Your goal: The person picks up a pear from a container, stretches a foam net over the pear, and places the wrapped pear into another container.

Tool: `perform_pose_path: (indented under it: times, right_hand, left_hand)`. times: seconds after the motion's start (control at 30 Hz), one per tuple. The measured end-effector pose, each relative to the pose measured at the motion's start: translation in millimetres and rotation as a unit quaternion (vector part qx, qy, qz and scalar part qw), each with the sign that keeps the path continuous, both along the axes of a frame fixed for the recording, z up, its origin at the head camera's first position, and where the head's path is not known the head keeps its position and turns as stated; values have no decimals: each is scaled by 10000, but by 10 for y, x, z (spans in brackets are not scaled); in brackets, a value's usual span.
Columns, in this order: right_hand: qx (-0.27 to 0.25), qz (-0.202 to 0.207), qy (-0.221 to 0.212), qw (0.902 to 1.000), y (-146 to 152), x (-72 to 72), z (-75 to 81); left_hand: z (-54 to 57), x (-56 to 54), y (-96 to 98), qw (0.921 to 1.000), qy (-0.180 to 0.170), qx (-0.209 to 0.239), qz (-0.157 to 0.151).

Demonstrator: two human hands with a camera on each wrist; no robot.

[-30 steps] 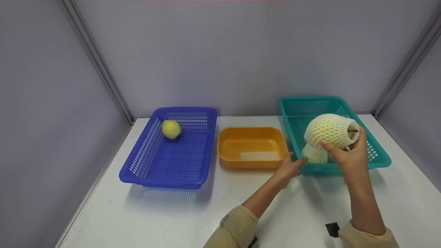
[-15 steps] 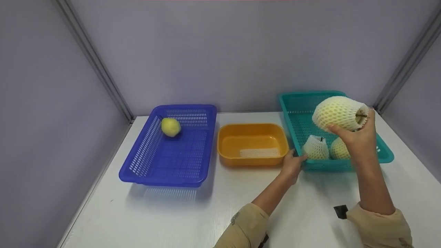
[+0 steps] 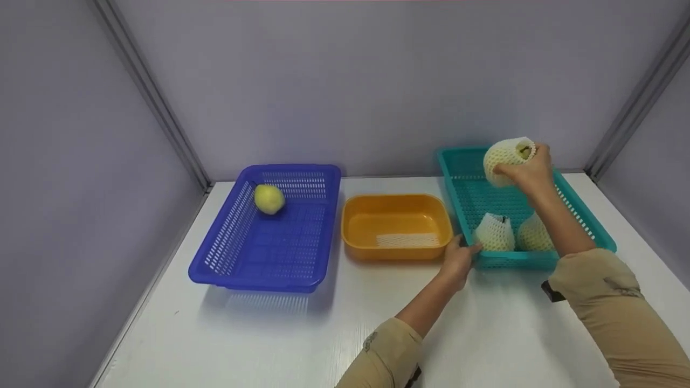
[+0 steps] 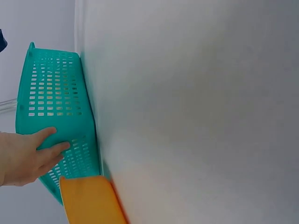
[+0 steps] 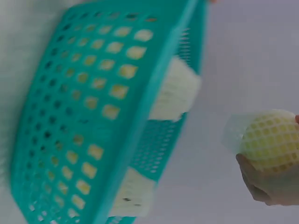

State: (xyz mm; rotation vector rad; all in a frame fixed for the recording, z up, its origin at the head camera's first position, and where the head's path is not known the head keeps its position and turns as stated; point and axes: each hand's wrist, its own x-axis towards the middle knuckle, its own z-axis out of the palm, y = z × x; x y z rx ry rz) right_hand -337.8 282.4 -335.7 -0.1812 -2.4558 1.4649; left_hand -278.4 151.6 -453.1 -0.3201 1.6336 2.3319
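My right hand holds a yellow pear in a white foam net above the back of the green basket. The net's mouth faces up and right, with the stem area inside. In the right wrist view, fingers and thumb grip the netted pear from both sides. Two more netted fruits sit at the basket's front; the right forearm partly covers the right one. My left hand rests against the green basket's front left corner, its fingers extended along the outer wall.
A bare yellow pear lies at the back left inside the blue basket. Between the baskets stands an orange bin with a white foam net in it. Walls close off the white table at back and sides.
My right hand first rises with the netted pear from the basket's front, then moves back and slightly left over the basket. My left hand stays at the corner.
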Motion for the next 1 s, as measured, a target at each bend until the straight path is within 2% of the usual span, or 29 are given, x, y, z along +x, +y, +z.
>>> perform_pose_path:
  times: [0.1,0.23,0.37,0.5,0.67,0.77,1.0]
  right_hand:
    - [261,69,-281,9992,25,-165,-178]
    - [589,254,-515,9966,-1,-297,-439]
    - [984,385,-903,9903,-36,-374,-657]
    - [1265,568,-1364,9809,-15,-407,-796]
    - [913,1078,-2039,9687,75,-410,-870]
    - [757,1337,-2297,9611,122,-404,-892]
    - [843,1610,-2491,9513,116,-415,-883]
  left_hand:
    - [-15,13,2,10000,52,35,-25]
    - [-28,24,-12,9999,107,106,-39]
    - [-29,21,-23,9999,72,134,-41]
    - [-23,21,-19,10000,43,82,-14]
    - [-11,18,-13,9999,59,-17,-79]
    - [-3,17,-7,9999,68,-61,-92]
    - [12,0,-11,9999,26,-135,-63]
